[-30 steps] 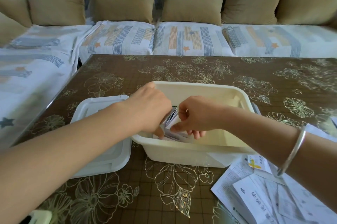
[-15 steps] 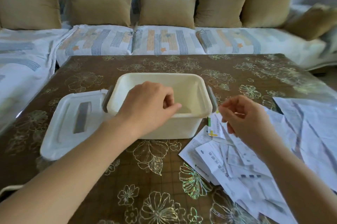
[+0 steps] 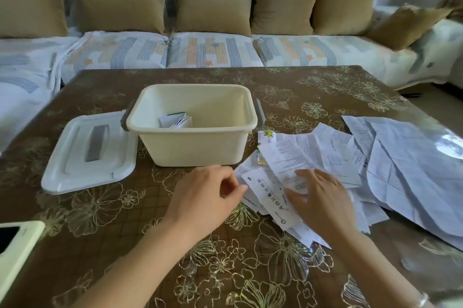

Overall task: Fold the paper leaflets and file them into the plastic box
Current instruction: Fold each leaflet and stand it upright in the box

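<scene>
Cream plastic box (image 3: 195, 147) open; my right hand (image 3: 320, 197) flat on loose leaflets (image 3: 288, 157); left hand (image 3: 200, 197) fingers curled at edge, grip unclear.

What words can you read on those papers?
"说明书", upside down, on the front leaflet; the characters before it are unclear.
Barcode on the flowered leaflet: digits too small.
Fine print on the other leaflets: too blurred.
No text on the box or lid.
</scene>
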`<state>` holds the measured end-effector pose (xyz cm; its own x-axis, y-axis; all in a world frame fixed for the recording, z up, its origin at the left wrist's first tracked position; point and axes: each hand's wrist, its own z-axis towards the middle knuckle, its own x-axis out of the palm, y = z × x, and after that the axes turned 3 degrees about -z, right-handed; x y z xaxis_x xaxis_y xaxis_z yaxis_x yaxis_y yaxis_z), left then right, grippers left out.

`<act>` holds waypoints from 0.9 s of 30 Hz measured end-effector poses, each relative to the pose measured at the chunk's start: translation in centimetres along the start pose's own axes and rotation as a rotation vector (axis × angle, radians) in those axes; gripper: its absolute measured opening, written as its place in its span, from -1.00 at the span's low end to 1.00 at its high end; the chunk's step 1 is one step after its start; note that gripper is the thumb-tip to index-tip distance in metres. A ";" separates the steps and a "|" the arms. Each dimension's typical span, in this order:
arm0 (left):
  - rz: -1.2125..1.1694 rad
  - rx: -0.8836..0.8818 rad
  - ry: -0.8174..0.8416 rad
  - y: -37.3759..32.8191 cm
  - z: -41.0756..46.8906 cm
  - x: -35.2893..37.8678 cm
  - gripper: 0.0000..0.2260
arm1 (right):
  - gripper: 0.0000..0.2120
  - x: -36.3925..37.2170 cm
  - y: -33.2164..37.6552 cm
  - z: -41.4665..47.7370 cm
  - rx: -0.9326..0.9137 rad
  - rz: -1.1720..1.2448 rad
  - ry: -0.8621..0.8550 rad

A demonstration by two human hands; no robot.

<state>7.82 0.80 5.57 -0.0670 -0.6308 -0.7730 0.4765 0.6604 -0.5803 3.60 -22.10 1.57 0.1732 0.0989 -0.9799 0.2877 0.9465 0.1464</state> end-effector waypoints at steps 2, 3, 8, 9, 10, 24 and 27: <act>-0.026 -0.005 0.068 -0.3 -1.0 0.8 -0.80 | -0.67 -0.3 0.3 -1.2 -0.049 0.040 -0.069; -0.043 -0.006 0.099 -0.5 -1.4 1.2 -0.83 | -0.76 -0.3 0.4 -1.7 -0.096 0.043 -0.096; -0.129 -0.026 0.096 -0.9 -3.1 2.6 -0.89 | -0.88 -0.9 1.0 -4.4 -0.089 0.340 -0.111; -0.167 -0.050 0.083 -0.6 -3.4 2.7 -0.82 | -0.89 -1.4 1.3 -4.9 -0.027 0.564 -0.080; -0.219 -0.088 0.068 -0.2 -3.6 2.7 -0.76 | -0.88 -2.2 1.7 -5.3 0.042 0.828 -0.031; -0.068 -0.077 -0.293 4.1 -9.8 2.6 0.13 | -0.76 -0.9 8.2 -9.7 0.449 1.480 0.199; 0.041 0.023 -0.284 4.5 -10.6 1.8 -0.37 | -0.78 -0.4 8.4 -10.7 0.267 1.204 0.242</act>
<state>0.55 6.96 -1.20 0.1995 -0.6950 -0.6907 0.4934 0.6803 -0.5420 -4.13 -10.92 1.73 0.2896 0.9358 -0.2012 0.2535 0.1277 0.9589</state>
